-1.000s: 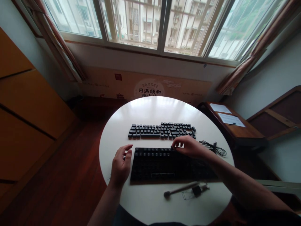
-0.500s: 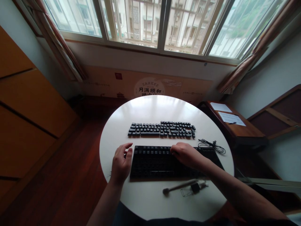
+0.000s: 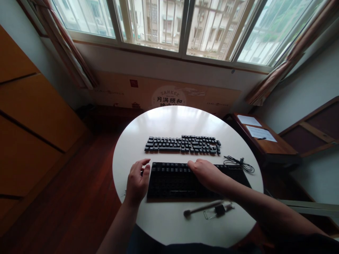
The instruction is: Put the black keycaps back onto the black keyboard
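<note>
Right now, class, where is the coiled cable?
In the head view, the coiled cable lies on the right side of the table, by the far right corner of the keyboard.

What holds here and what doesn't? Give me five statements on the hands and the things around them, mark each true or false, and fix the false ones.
1. The right hand is over the upper part of the keyboard. True.
2. The left hand grips the cable. False: it is beside the keyboard's left end, and the cable lies past the right forearm.
3. Loose keys lie between the keyboard and the window. True.
4. The tabletop is black and square. False: it is white and rounded.
5. A pen lies on paper at the right. True.
</note>
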### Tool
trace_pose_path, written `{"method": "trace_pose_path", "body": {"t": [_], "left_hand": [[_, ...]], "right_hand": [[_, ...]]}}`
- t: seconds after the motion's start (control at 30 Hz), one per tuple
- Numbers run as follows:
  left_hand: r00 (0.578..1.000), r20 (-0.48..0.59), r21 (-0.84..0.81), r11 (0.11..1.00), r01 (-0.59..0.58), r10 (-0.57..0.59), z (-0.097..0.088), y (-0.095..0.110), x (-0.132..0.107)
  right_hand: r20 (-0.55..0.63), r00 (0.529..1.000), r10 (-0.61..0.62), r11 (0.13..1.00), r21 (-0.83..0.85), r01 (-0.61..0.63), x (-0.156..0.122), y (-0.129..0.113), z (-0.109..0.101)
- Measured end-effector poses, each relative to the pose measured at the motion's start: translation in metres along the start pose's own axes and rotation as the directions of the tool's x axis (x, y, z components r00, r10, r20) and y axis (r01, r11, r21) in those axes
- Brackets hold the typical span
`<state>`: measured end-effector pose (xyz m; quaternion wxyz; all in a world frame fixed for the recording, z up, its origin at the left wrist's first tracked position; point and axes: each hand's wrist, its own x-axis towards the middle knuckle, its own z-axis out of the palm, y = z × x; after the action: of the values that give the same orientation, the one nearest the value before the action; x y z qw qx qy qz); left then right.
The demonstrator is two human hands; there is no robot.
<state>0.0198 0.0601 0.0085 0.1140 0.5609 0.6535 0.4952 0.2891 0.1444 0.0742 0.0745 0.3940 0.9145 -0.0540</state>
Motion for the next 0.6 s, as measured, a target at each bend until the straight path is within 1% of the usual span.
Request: {"method": "trace_pose_path", "body": {"t": [0.1, 0.17, 0.27, 0.33, 0.4, 0.43, 0.5, 0.6], "left_hand": [[1.0, -0.003, -0.007, 1.0, -0.001, 0.001, 0.0, -0.001, 0.0], [1.0, -0.005, -0.012, 1.0, 0.0, 0.0, 0.0, -0.001, 0.0], [1.0, -0.008, -0.017, 1.0, -0.002, 0.002, -0.001, 0.0, 0.0], [1.0, -0.003, -0.014, 1.0, -0.009, 0.009, -0.001, 0.0, 0.0], [1.0, 0.004, -0.007, 1.0, -0.016, 0.016, 0.0, -0.001, 0.001], [1.0, 0.007, -0.005, 1.0, -0.017, 0.017, 0.0, -0.001, 0.001], [1.0, 0.008, -0.003, 1.0, -0.016, 0.016, 0.0, -0.002, 0.001], [1.0, -0.007, -0.002, 1.0, -0.009, 0.009, -0.001, -0.001, 0.0]], "right_hand": [[0.022, 1.0, 0.004, 0.999, -0.037, -0.003, 0.0, -0.003, -0.002], [0.006, 1.0, -0.006, 0.998, -0.061, 0.006, -0.002, -0.002, -0.003], [-0.093, 0.996, -0.015, 0.999, -0.045, 0.011, -0.002, 0.007, -0.009], [-0.187, 0.982, 0.006, 1.0, 0.001, -0.006, 0.007, 0.021, -0.018], [-0.253, 0.966, 0.05, 0.998, 0.059, -0.037, 0.026, 0.04, -0.028], [-0.267, 0.96, 0.08, 0.994, 0.091, -0.057, 0.039, 0.051, -0.032], [-0.271, 0.956, 0.114, 0.985, 0.154, -0.074, 0.069, 0.071, -0.039], [-0.26, 0.961, 0.095, 0.982, 0.181, -0.048, 0.113, 0.092, -0.041]]}}
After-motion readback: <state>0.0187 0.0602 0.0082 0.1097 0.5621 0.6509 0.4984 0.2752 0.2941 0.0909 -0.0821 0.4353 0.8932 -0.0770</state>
